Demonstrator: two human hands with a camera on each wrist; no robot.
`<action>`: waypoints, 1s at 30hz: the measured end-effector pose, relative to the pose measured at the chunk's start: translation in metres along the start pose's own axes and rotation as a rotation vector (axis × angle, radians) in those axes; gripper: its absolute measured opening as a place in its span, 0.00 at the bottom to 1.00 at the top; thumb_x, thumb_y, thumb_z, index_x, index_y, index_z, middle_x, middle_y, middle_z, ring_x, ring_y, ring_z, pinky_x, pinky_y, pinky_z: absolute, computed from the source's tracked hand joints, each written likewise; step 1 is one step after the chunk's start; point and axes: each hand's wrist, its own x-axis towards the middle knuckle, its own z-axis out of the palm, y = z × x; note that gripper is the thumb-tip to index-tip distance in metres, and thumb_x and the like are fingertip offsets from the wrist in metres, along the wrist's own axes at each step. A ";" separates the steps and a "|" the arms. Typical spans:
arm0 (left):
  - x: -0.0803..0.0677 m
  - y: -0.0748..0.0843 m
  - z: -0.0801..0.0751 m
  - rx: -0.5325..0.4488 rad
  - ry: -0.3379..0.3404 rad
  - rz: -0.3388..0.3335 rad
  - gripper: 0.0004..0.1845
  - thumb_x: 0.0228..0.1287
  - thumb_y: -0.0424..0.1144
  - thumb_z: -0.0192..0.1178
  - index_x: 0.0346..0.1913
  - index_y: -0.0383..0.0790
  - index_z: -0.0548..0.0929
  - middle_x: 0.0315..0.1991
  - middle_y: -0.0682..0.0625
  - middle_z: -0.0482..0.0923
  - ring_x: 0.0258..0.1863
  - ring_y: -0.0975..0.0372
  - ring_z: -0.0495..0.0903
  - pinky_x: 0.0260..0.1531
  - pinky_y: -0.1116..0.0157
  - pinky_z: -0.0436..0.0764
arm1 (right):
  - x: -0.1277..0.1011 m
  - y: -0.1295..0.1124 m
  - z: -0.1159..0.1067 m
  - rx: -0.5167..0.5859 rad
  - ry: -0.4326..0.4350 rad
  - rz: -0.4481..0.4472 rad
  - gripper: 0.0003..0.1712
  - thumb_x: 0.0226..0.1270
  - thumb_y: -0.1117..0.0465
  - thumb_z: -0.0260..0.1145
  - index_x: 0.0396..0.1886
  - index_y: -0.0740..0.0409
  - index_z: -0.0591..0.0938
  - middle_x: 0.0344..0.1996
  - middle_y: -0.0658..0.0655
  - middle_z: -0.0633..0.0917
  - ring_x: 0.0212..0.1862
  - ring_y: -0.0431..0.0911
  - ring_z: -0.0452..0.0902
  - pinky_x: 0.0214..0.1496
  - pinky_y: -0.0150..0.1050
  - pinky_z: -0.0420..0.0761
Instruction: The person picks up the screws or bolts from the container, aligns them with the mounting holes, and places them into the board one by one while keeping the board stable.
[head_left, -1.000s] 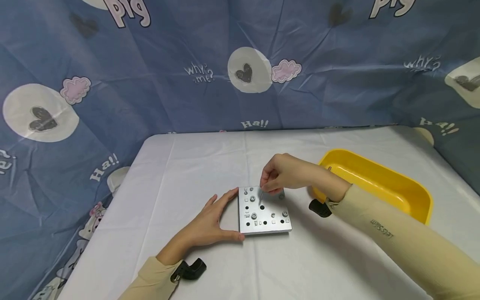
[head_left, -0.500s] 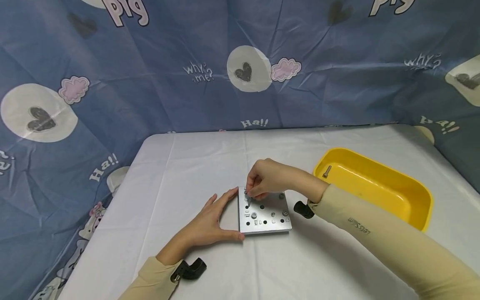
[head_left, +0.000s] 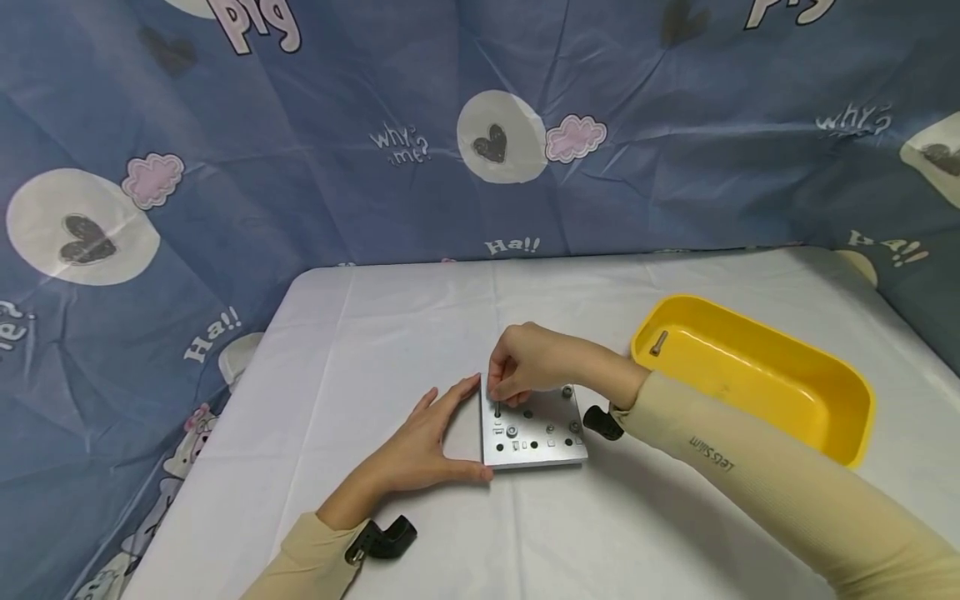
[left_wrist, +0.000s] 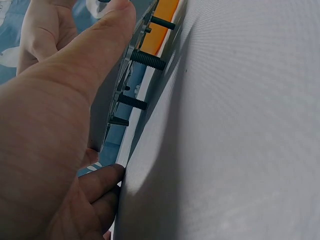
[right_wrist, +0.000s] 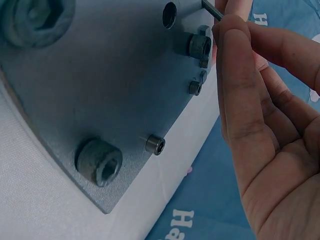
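A square metal plate [head_left: 534,429] lies flat on the white tablecloth [head_left: 420,333], and everything else sits around it. The person's left hand [head_left: 423,446] rests on the cloth against the plate's left edge, fingers straight and together along that side, thumb stretched out to the near left corner. The right hand [head_left: 525,362] hovers over the plate's far left part, its thumb and fingers pinching a thin dark screw [head_left: 497,410] that stands upright with its tip at a hole near the left edge; the right wrist view shows the threaded shaft [right_wrist: 212,10] clamped between the fingertips [right_wrist: 235,35]. Several bolts [right_wrist: 99,162] already sit in the plate, their threaded ends poking out underneath in the left wrist view. To the right of the plate stands a yellow tray [head_left: 795,417] with one bolt [head_left: 658,342] lying in its far left corner
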 end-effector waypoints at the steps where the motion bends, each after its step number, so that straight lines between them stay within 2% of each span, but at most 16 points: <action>1: 0.000 0.000 0.000 -0.001 0.000 0.001 0.68 0.50 0.63 0.83 0.88 0.52 0.51 0.87 0.51 0.57 0.87 0.53 0.57 0.89 0.43 0.37 | 0.000 0.000 0.001 0.001 0.000 0.000 0.06 0.72 0.65 0.75 0.33 0.58 0.90 0.26 0.52 0.92 0.29 0.41 0.89 0.37 0.34 0.92; 30: -0.002 0.001 -0.001 0.005 -0.006 -0.009 0.68 0.51 0.63 0.83 0.88 0.52 0.51 0.87 0.51 0.57 0.87 0.54 0.56 0.90 0.45 0.37 | 0.003 -0.001 -0.002 -0.051 -0.022 -0.010 0.07 0.74 0.64 0.74 0.33 0.59 0.91 0.26 0.51 0.91 0.28 0.40 0.88 0.37 0.34 0.92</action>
